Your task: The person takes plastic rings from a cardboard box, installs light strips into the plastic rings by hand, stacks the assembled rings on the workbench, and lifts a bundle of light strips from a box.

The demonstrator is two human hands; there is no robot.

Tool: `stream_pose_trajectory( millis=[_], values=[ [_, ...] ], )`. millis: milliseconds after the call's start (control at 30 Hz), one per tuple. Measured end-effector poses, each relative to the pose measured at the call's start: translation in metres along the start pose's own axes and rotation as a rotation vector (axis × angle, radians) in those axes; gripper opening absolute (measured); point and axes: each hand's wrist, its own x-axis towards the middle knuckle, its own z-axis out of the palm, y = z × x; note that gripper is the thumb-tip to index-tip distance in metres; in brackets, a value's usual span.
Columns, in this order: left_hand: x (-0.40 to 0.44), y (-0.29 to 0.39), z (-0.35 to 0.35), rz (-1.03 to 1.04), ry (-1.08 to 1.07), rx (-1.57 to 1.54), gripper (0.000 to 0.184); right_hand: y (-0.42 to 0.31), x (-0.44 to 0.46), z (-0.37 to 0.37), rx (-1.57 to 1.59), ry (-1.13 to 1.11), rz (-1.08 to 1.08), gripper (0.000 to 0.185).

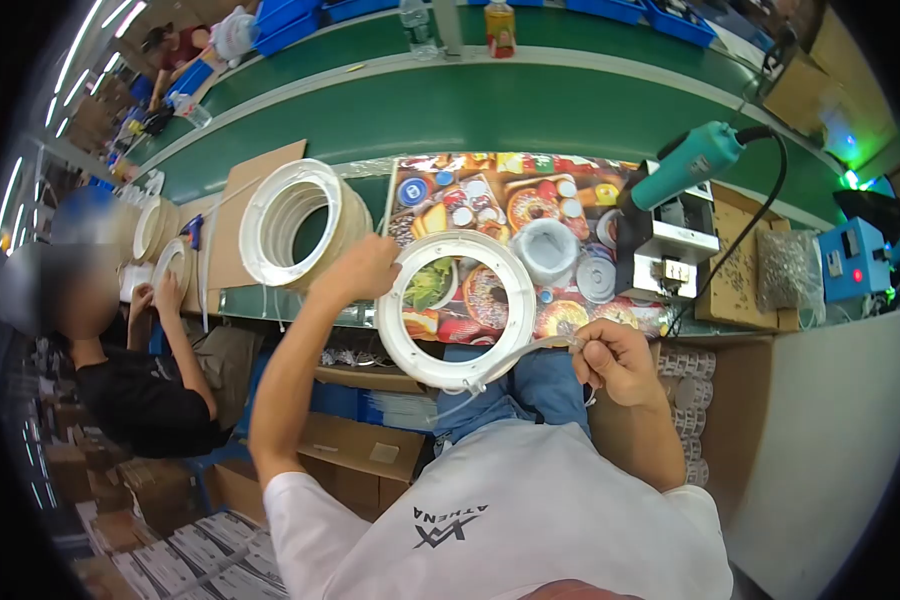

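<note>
A white plastic ring lies flat at the front of the worktable, its near edge reaching over my lap. My left hand is closed at the ring's upper left rim; its fingertips are partly hidden. From the near side of the ring a pale flat cable curves off to the right. My right hand pinches the far end of that cable between thumb and fingers. Just left of my left hand stands a stack of similar white rings.
A teal electric screwdriver hangs over a metal fixture at right. A plastic-lined tub sits on the printed mat. A blue box stands farther right. At left, a co-worker handles another ring.
</note>
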Motion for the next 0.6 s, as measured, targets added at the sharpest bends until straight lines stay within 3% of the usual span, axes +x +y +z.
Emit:
stream_pose_trajectory(
  millis=[167, 233, 267, 300, 367, 433, 500, 533, 600],
  values=[
    [-0.012, -0.047, 0.066, -0.205, 0.036, -0.253, 0.021, 0.01, 0.024, 0.011, -0.008, -0.039, 0.012, 0.029],
    [-0.024, -0.041, 0.082, -0.305, 0.326, -0.275, 0.027, 0.01, 0.027, 0.013, -0.023, -0.032, 0.092, 0.024],
    [-0.037, -0.025, 0.075, -0.389, 0.419, -0.067, 0.028, 0.01, 0.028, 0.014, -0.033, -0.044, 0.1, 0.024],
    [-0.049, -0.01, 0.073, -0.398, 0.426, -0.076, 0.028, 0.011, 0.028, 0.016, 0.019, -0.053, 0.054, 0.025],
    [-0.075, 0.015, 0.075, -0.33, 0.835, -0.604, 0.03, 0.012, 0.031, 0.02, 0.071, -0.061, 0.01, 0.025],
    [-0.11, 0.037, 0.086, -0.02, 0.548, -1.297, 0.04, 0.014, 0.033, 0.023, 0.17, -0.056, -0.025, 0.029],
    [-0.115, 0.065, 0.116, 0.034, 0.382, -1.54, 0.056, 0.018, 0.039, 0.026, 0.209, -0.054, 0.003, 0.03],
    [-0.116, 0.075, 0.11, 0.03, 0.384, -1.547, 0.056, 0.019, 0.043, 0.028, 0.251, -0.05, 0.026, 0.031],
    [-0.119, 0.094, 0.084, 0.154, 0.49, -0.778, 0.068, 0.017, 0.052, 0.034, 0.275, -0.057, 0.036, 0.031]
  ],
)
